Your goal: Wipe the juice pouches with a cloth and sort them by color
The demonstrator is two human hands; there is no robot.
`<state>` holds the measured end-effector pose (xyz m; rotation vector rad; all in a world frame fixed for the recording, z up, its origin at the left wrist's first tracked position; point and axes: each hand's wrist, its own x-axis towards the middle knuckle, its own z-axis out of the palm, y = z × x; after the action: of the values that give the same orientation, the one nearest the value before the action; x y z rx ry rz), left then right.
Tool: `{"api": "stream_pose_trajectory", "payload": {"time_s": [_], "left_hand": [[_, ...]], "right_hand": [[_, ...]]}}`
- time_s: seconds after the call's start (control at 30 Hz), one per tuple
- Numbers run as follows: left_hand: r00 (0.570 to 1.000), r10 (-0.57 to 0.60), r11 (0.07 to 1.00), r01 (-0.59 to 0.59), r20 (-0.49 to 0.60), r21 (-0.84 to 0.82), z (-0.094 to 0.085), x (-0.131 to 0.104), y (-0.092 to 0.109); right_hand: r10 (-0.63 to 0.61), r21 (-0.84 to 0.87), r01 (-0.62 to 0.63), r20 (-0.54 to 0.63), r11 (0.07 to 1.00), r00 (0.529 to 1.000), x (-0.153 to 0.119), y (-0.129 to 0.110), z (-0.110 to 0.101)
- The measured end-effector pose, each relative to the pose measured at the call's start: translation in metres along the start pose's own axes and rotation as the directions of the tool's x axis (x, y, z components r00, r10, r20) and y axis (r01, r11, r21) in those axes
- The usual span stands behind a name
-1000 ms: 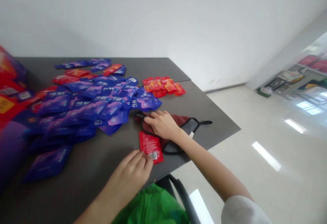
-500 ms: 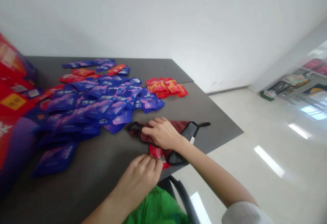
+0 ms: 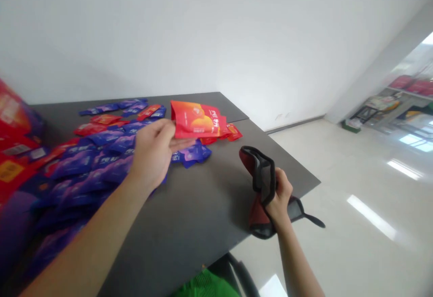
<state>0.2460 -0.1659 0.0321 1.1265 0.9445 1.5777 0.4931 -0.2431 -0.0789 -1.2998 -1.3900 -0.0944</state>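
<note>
Pinched in my left hand (image 3: 154, 150) is a red packet (image 3: 196, 120) with an orange fruit print, raised above the table. My right hand (image 3: 280, 193) grips a brown cloth (image 3: 260, 213) with black edging, lifted and folded near the table's right edge; a black loop hangs off its right side. Below and behind the raised packet lie several red packets (image 3: 233, 132), partly hidden by it. A large pile of blue-purple packets (image 3: 111, 155) covers the left of the table, partly behind my left arm.
Big red and purple packaging (image 3: 13, 121) stands at the far left of the grey table (image 3: 203, 206). A white wall rises behind. Black chair parts (image 3: 240, 267) are at the front edge. A shelf (image 3: 402, 103) with goods stands at the far right.
My left hand has risen up and left with the red packet, which was at the cloth before. My right hand has moved right, lifting the cloth off the table.
</note>
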Motion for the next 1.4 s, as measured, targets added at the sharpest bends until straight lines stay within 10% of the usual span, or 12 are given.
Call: {"api": "stream_pose_trajectory", "payload": {"time_s": [0.2,0.43,0.67,0.87,1.17,1.4], "left_hand": [[0.983,-0.141,0.988,0.148,-0.117,0.051,0.055,0.086,-0.070],[0.966,-0.202,0.808,0.257,-0.160,0.530,0.062,0.085,-0.133],[0.994,-0.051,0.376,-0.067,0.093,0.924,0.015,0.073,-0.112],[0.867,-0.149,0.209,-0.442,0.476,0.872,0.020,0.122,-0.111],[0.847,-0.210,0.126,-0.472,0.489,0.872,0.053,0.139,-0.157],[0.903,-0.161,0.062,-0.395,0.399,0.917,-0.001,0.187,-0.104]], "right_hand": [[-0.002,0.008,0.002,-0.001,1.000,1.000,-0.004,0.005,0.010],[-0.040,-0.015,0.040,0.019,0.999,0.999,-0.001,0.004,0.010],[0.041,-0.049,-0.041,-0.007,0.998,0.999,-0.001,0.001,0.009],[0.055,-0.023,-0.055,-0.003,0.998,0.998,-0.003,0.002,0.007],[0.041,-0.059,-0.039,0.032,0.997,0.999,-0.002,0.003,0.007],[0.035,-0.068,-0.038,-0.046,0.997,0.998,-0.011,0.005,-0.001]]}}
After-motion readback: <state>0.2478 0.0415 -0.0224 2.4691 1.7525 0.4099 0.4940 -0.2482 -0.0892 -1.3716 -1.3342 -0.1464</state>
